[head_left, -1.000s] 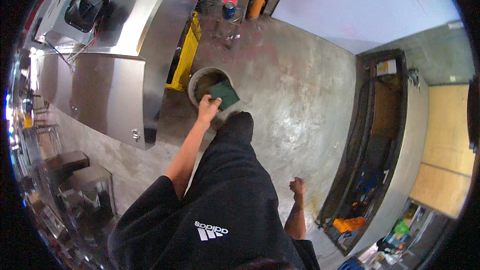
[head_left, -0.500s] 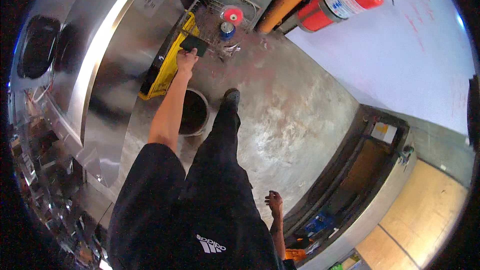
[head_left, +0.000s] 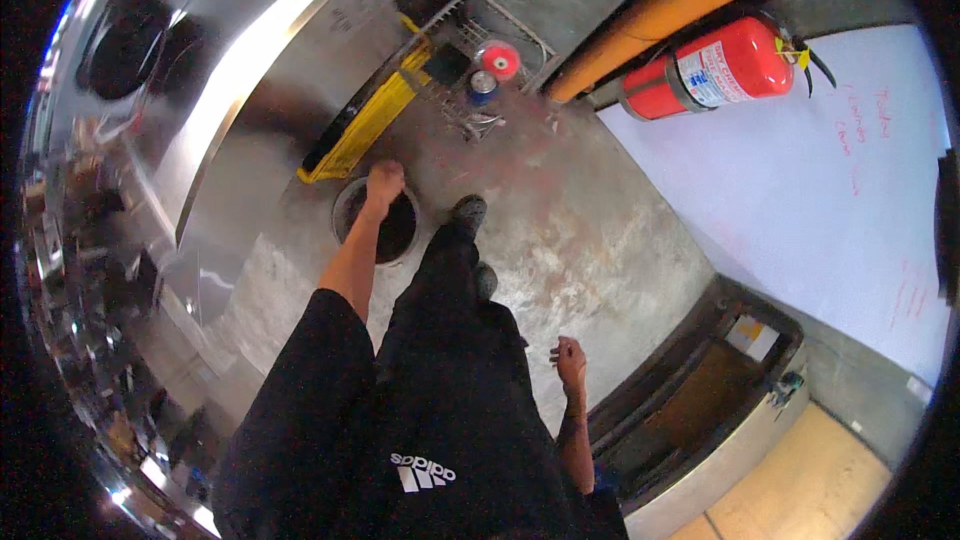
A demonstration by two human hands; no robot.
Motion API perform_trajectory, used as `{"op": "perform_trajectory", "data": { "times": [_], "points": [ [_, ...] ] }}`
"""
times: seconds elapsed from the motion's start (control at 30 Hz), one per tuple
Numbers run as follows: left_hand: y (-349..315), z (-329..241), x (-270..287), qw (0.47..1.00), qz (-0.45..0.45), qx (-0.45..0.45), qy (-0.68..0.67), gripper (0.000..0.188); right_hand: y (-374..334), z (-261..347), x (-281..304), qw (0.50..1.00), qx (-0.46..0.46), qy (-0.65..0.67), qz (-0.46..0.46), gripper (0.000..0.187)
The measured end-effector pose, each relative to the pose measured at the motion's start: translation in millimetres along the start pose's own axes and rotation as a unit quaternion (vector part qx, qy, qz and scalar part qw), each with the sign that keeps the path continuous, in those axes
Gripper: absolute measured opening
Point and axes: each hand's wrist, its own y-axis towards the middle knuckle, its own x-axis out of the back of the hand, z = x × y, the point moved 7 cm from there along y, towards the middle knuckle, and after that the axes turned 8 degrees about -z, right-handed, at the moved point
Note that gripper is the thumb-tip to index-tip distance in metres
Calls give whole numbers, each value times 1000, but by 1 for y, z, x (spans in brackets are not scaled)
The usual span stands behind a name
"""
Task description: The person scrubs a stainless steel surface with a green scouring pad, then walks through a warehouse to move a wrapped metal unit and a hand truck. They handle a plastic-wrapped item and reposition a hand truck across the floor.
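Observation:
My left hand (head_left: 385, 182) is over a round bucket (head_left: 345, 202) with a dark inside, on the concrete floor. Its fingers are bent down and blurred, and nothing shows in it. A dark flat rectangular piece (head_left: 446, 65) rests beyond, by the upper end of a yellow-and-black slatted frame (head_left: 370, 125) that leans along a steel cabinet. My right hand (head_left: 568, 360) hangs low at my right side, fingers loosely bent and partly apart, holding nothing visible. Beside the dark piece are a blue can with a silver top (head_left: 482, 88) and a round red item (head_left: 499, 61).
A wire rack (head_left: 540, 45) stands at the far wall. A red fire extinguisher (head_left: 715, 72) is strapped beside an orange pipe (head_left: 640, 30). A white board (head_left: 800, 190) stands at right, above a dark-framed trough-like unit (head_left: 700, 390). The steel cabinet (head_left: 300, 70) lines the left.
My left hand has let go of the dark flat piece and drawn back toward me, over the bucket. The view has shifted, and a second shoe shows.

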Motion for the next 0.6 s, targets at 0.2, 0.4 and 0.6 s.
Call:
{"op": "perform_trajectory", "data": {
  "times": [0.2,0.4,0.6],
  "points": [
    [-197,182,114,993,-95,41,-56,36,59,7,6,992,63,-58,92,31],
    [-427,411,206,886,-15,37,462,19,56,-29,-3,615,634,-454,114,26],
    [-561,541,235,942,-103,266,176,15,2,3,-96,895,144,-346,240,29]
  ]
}}
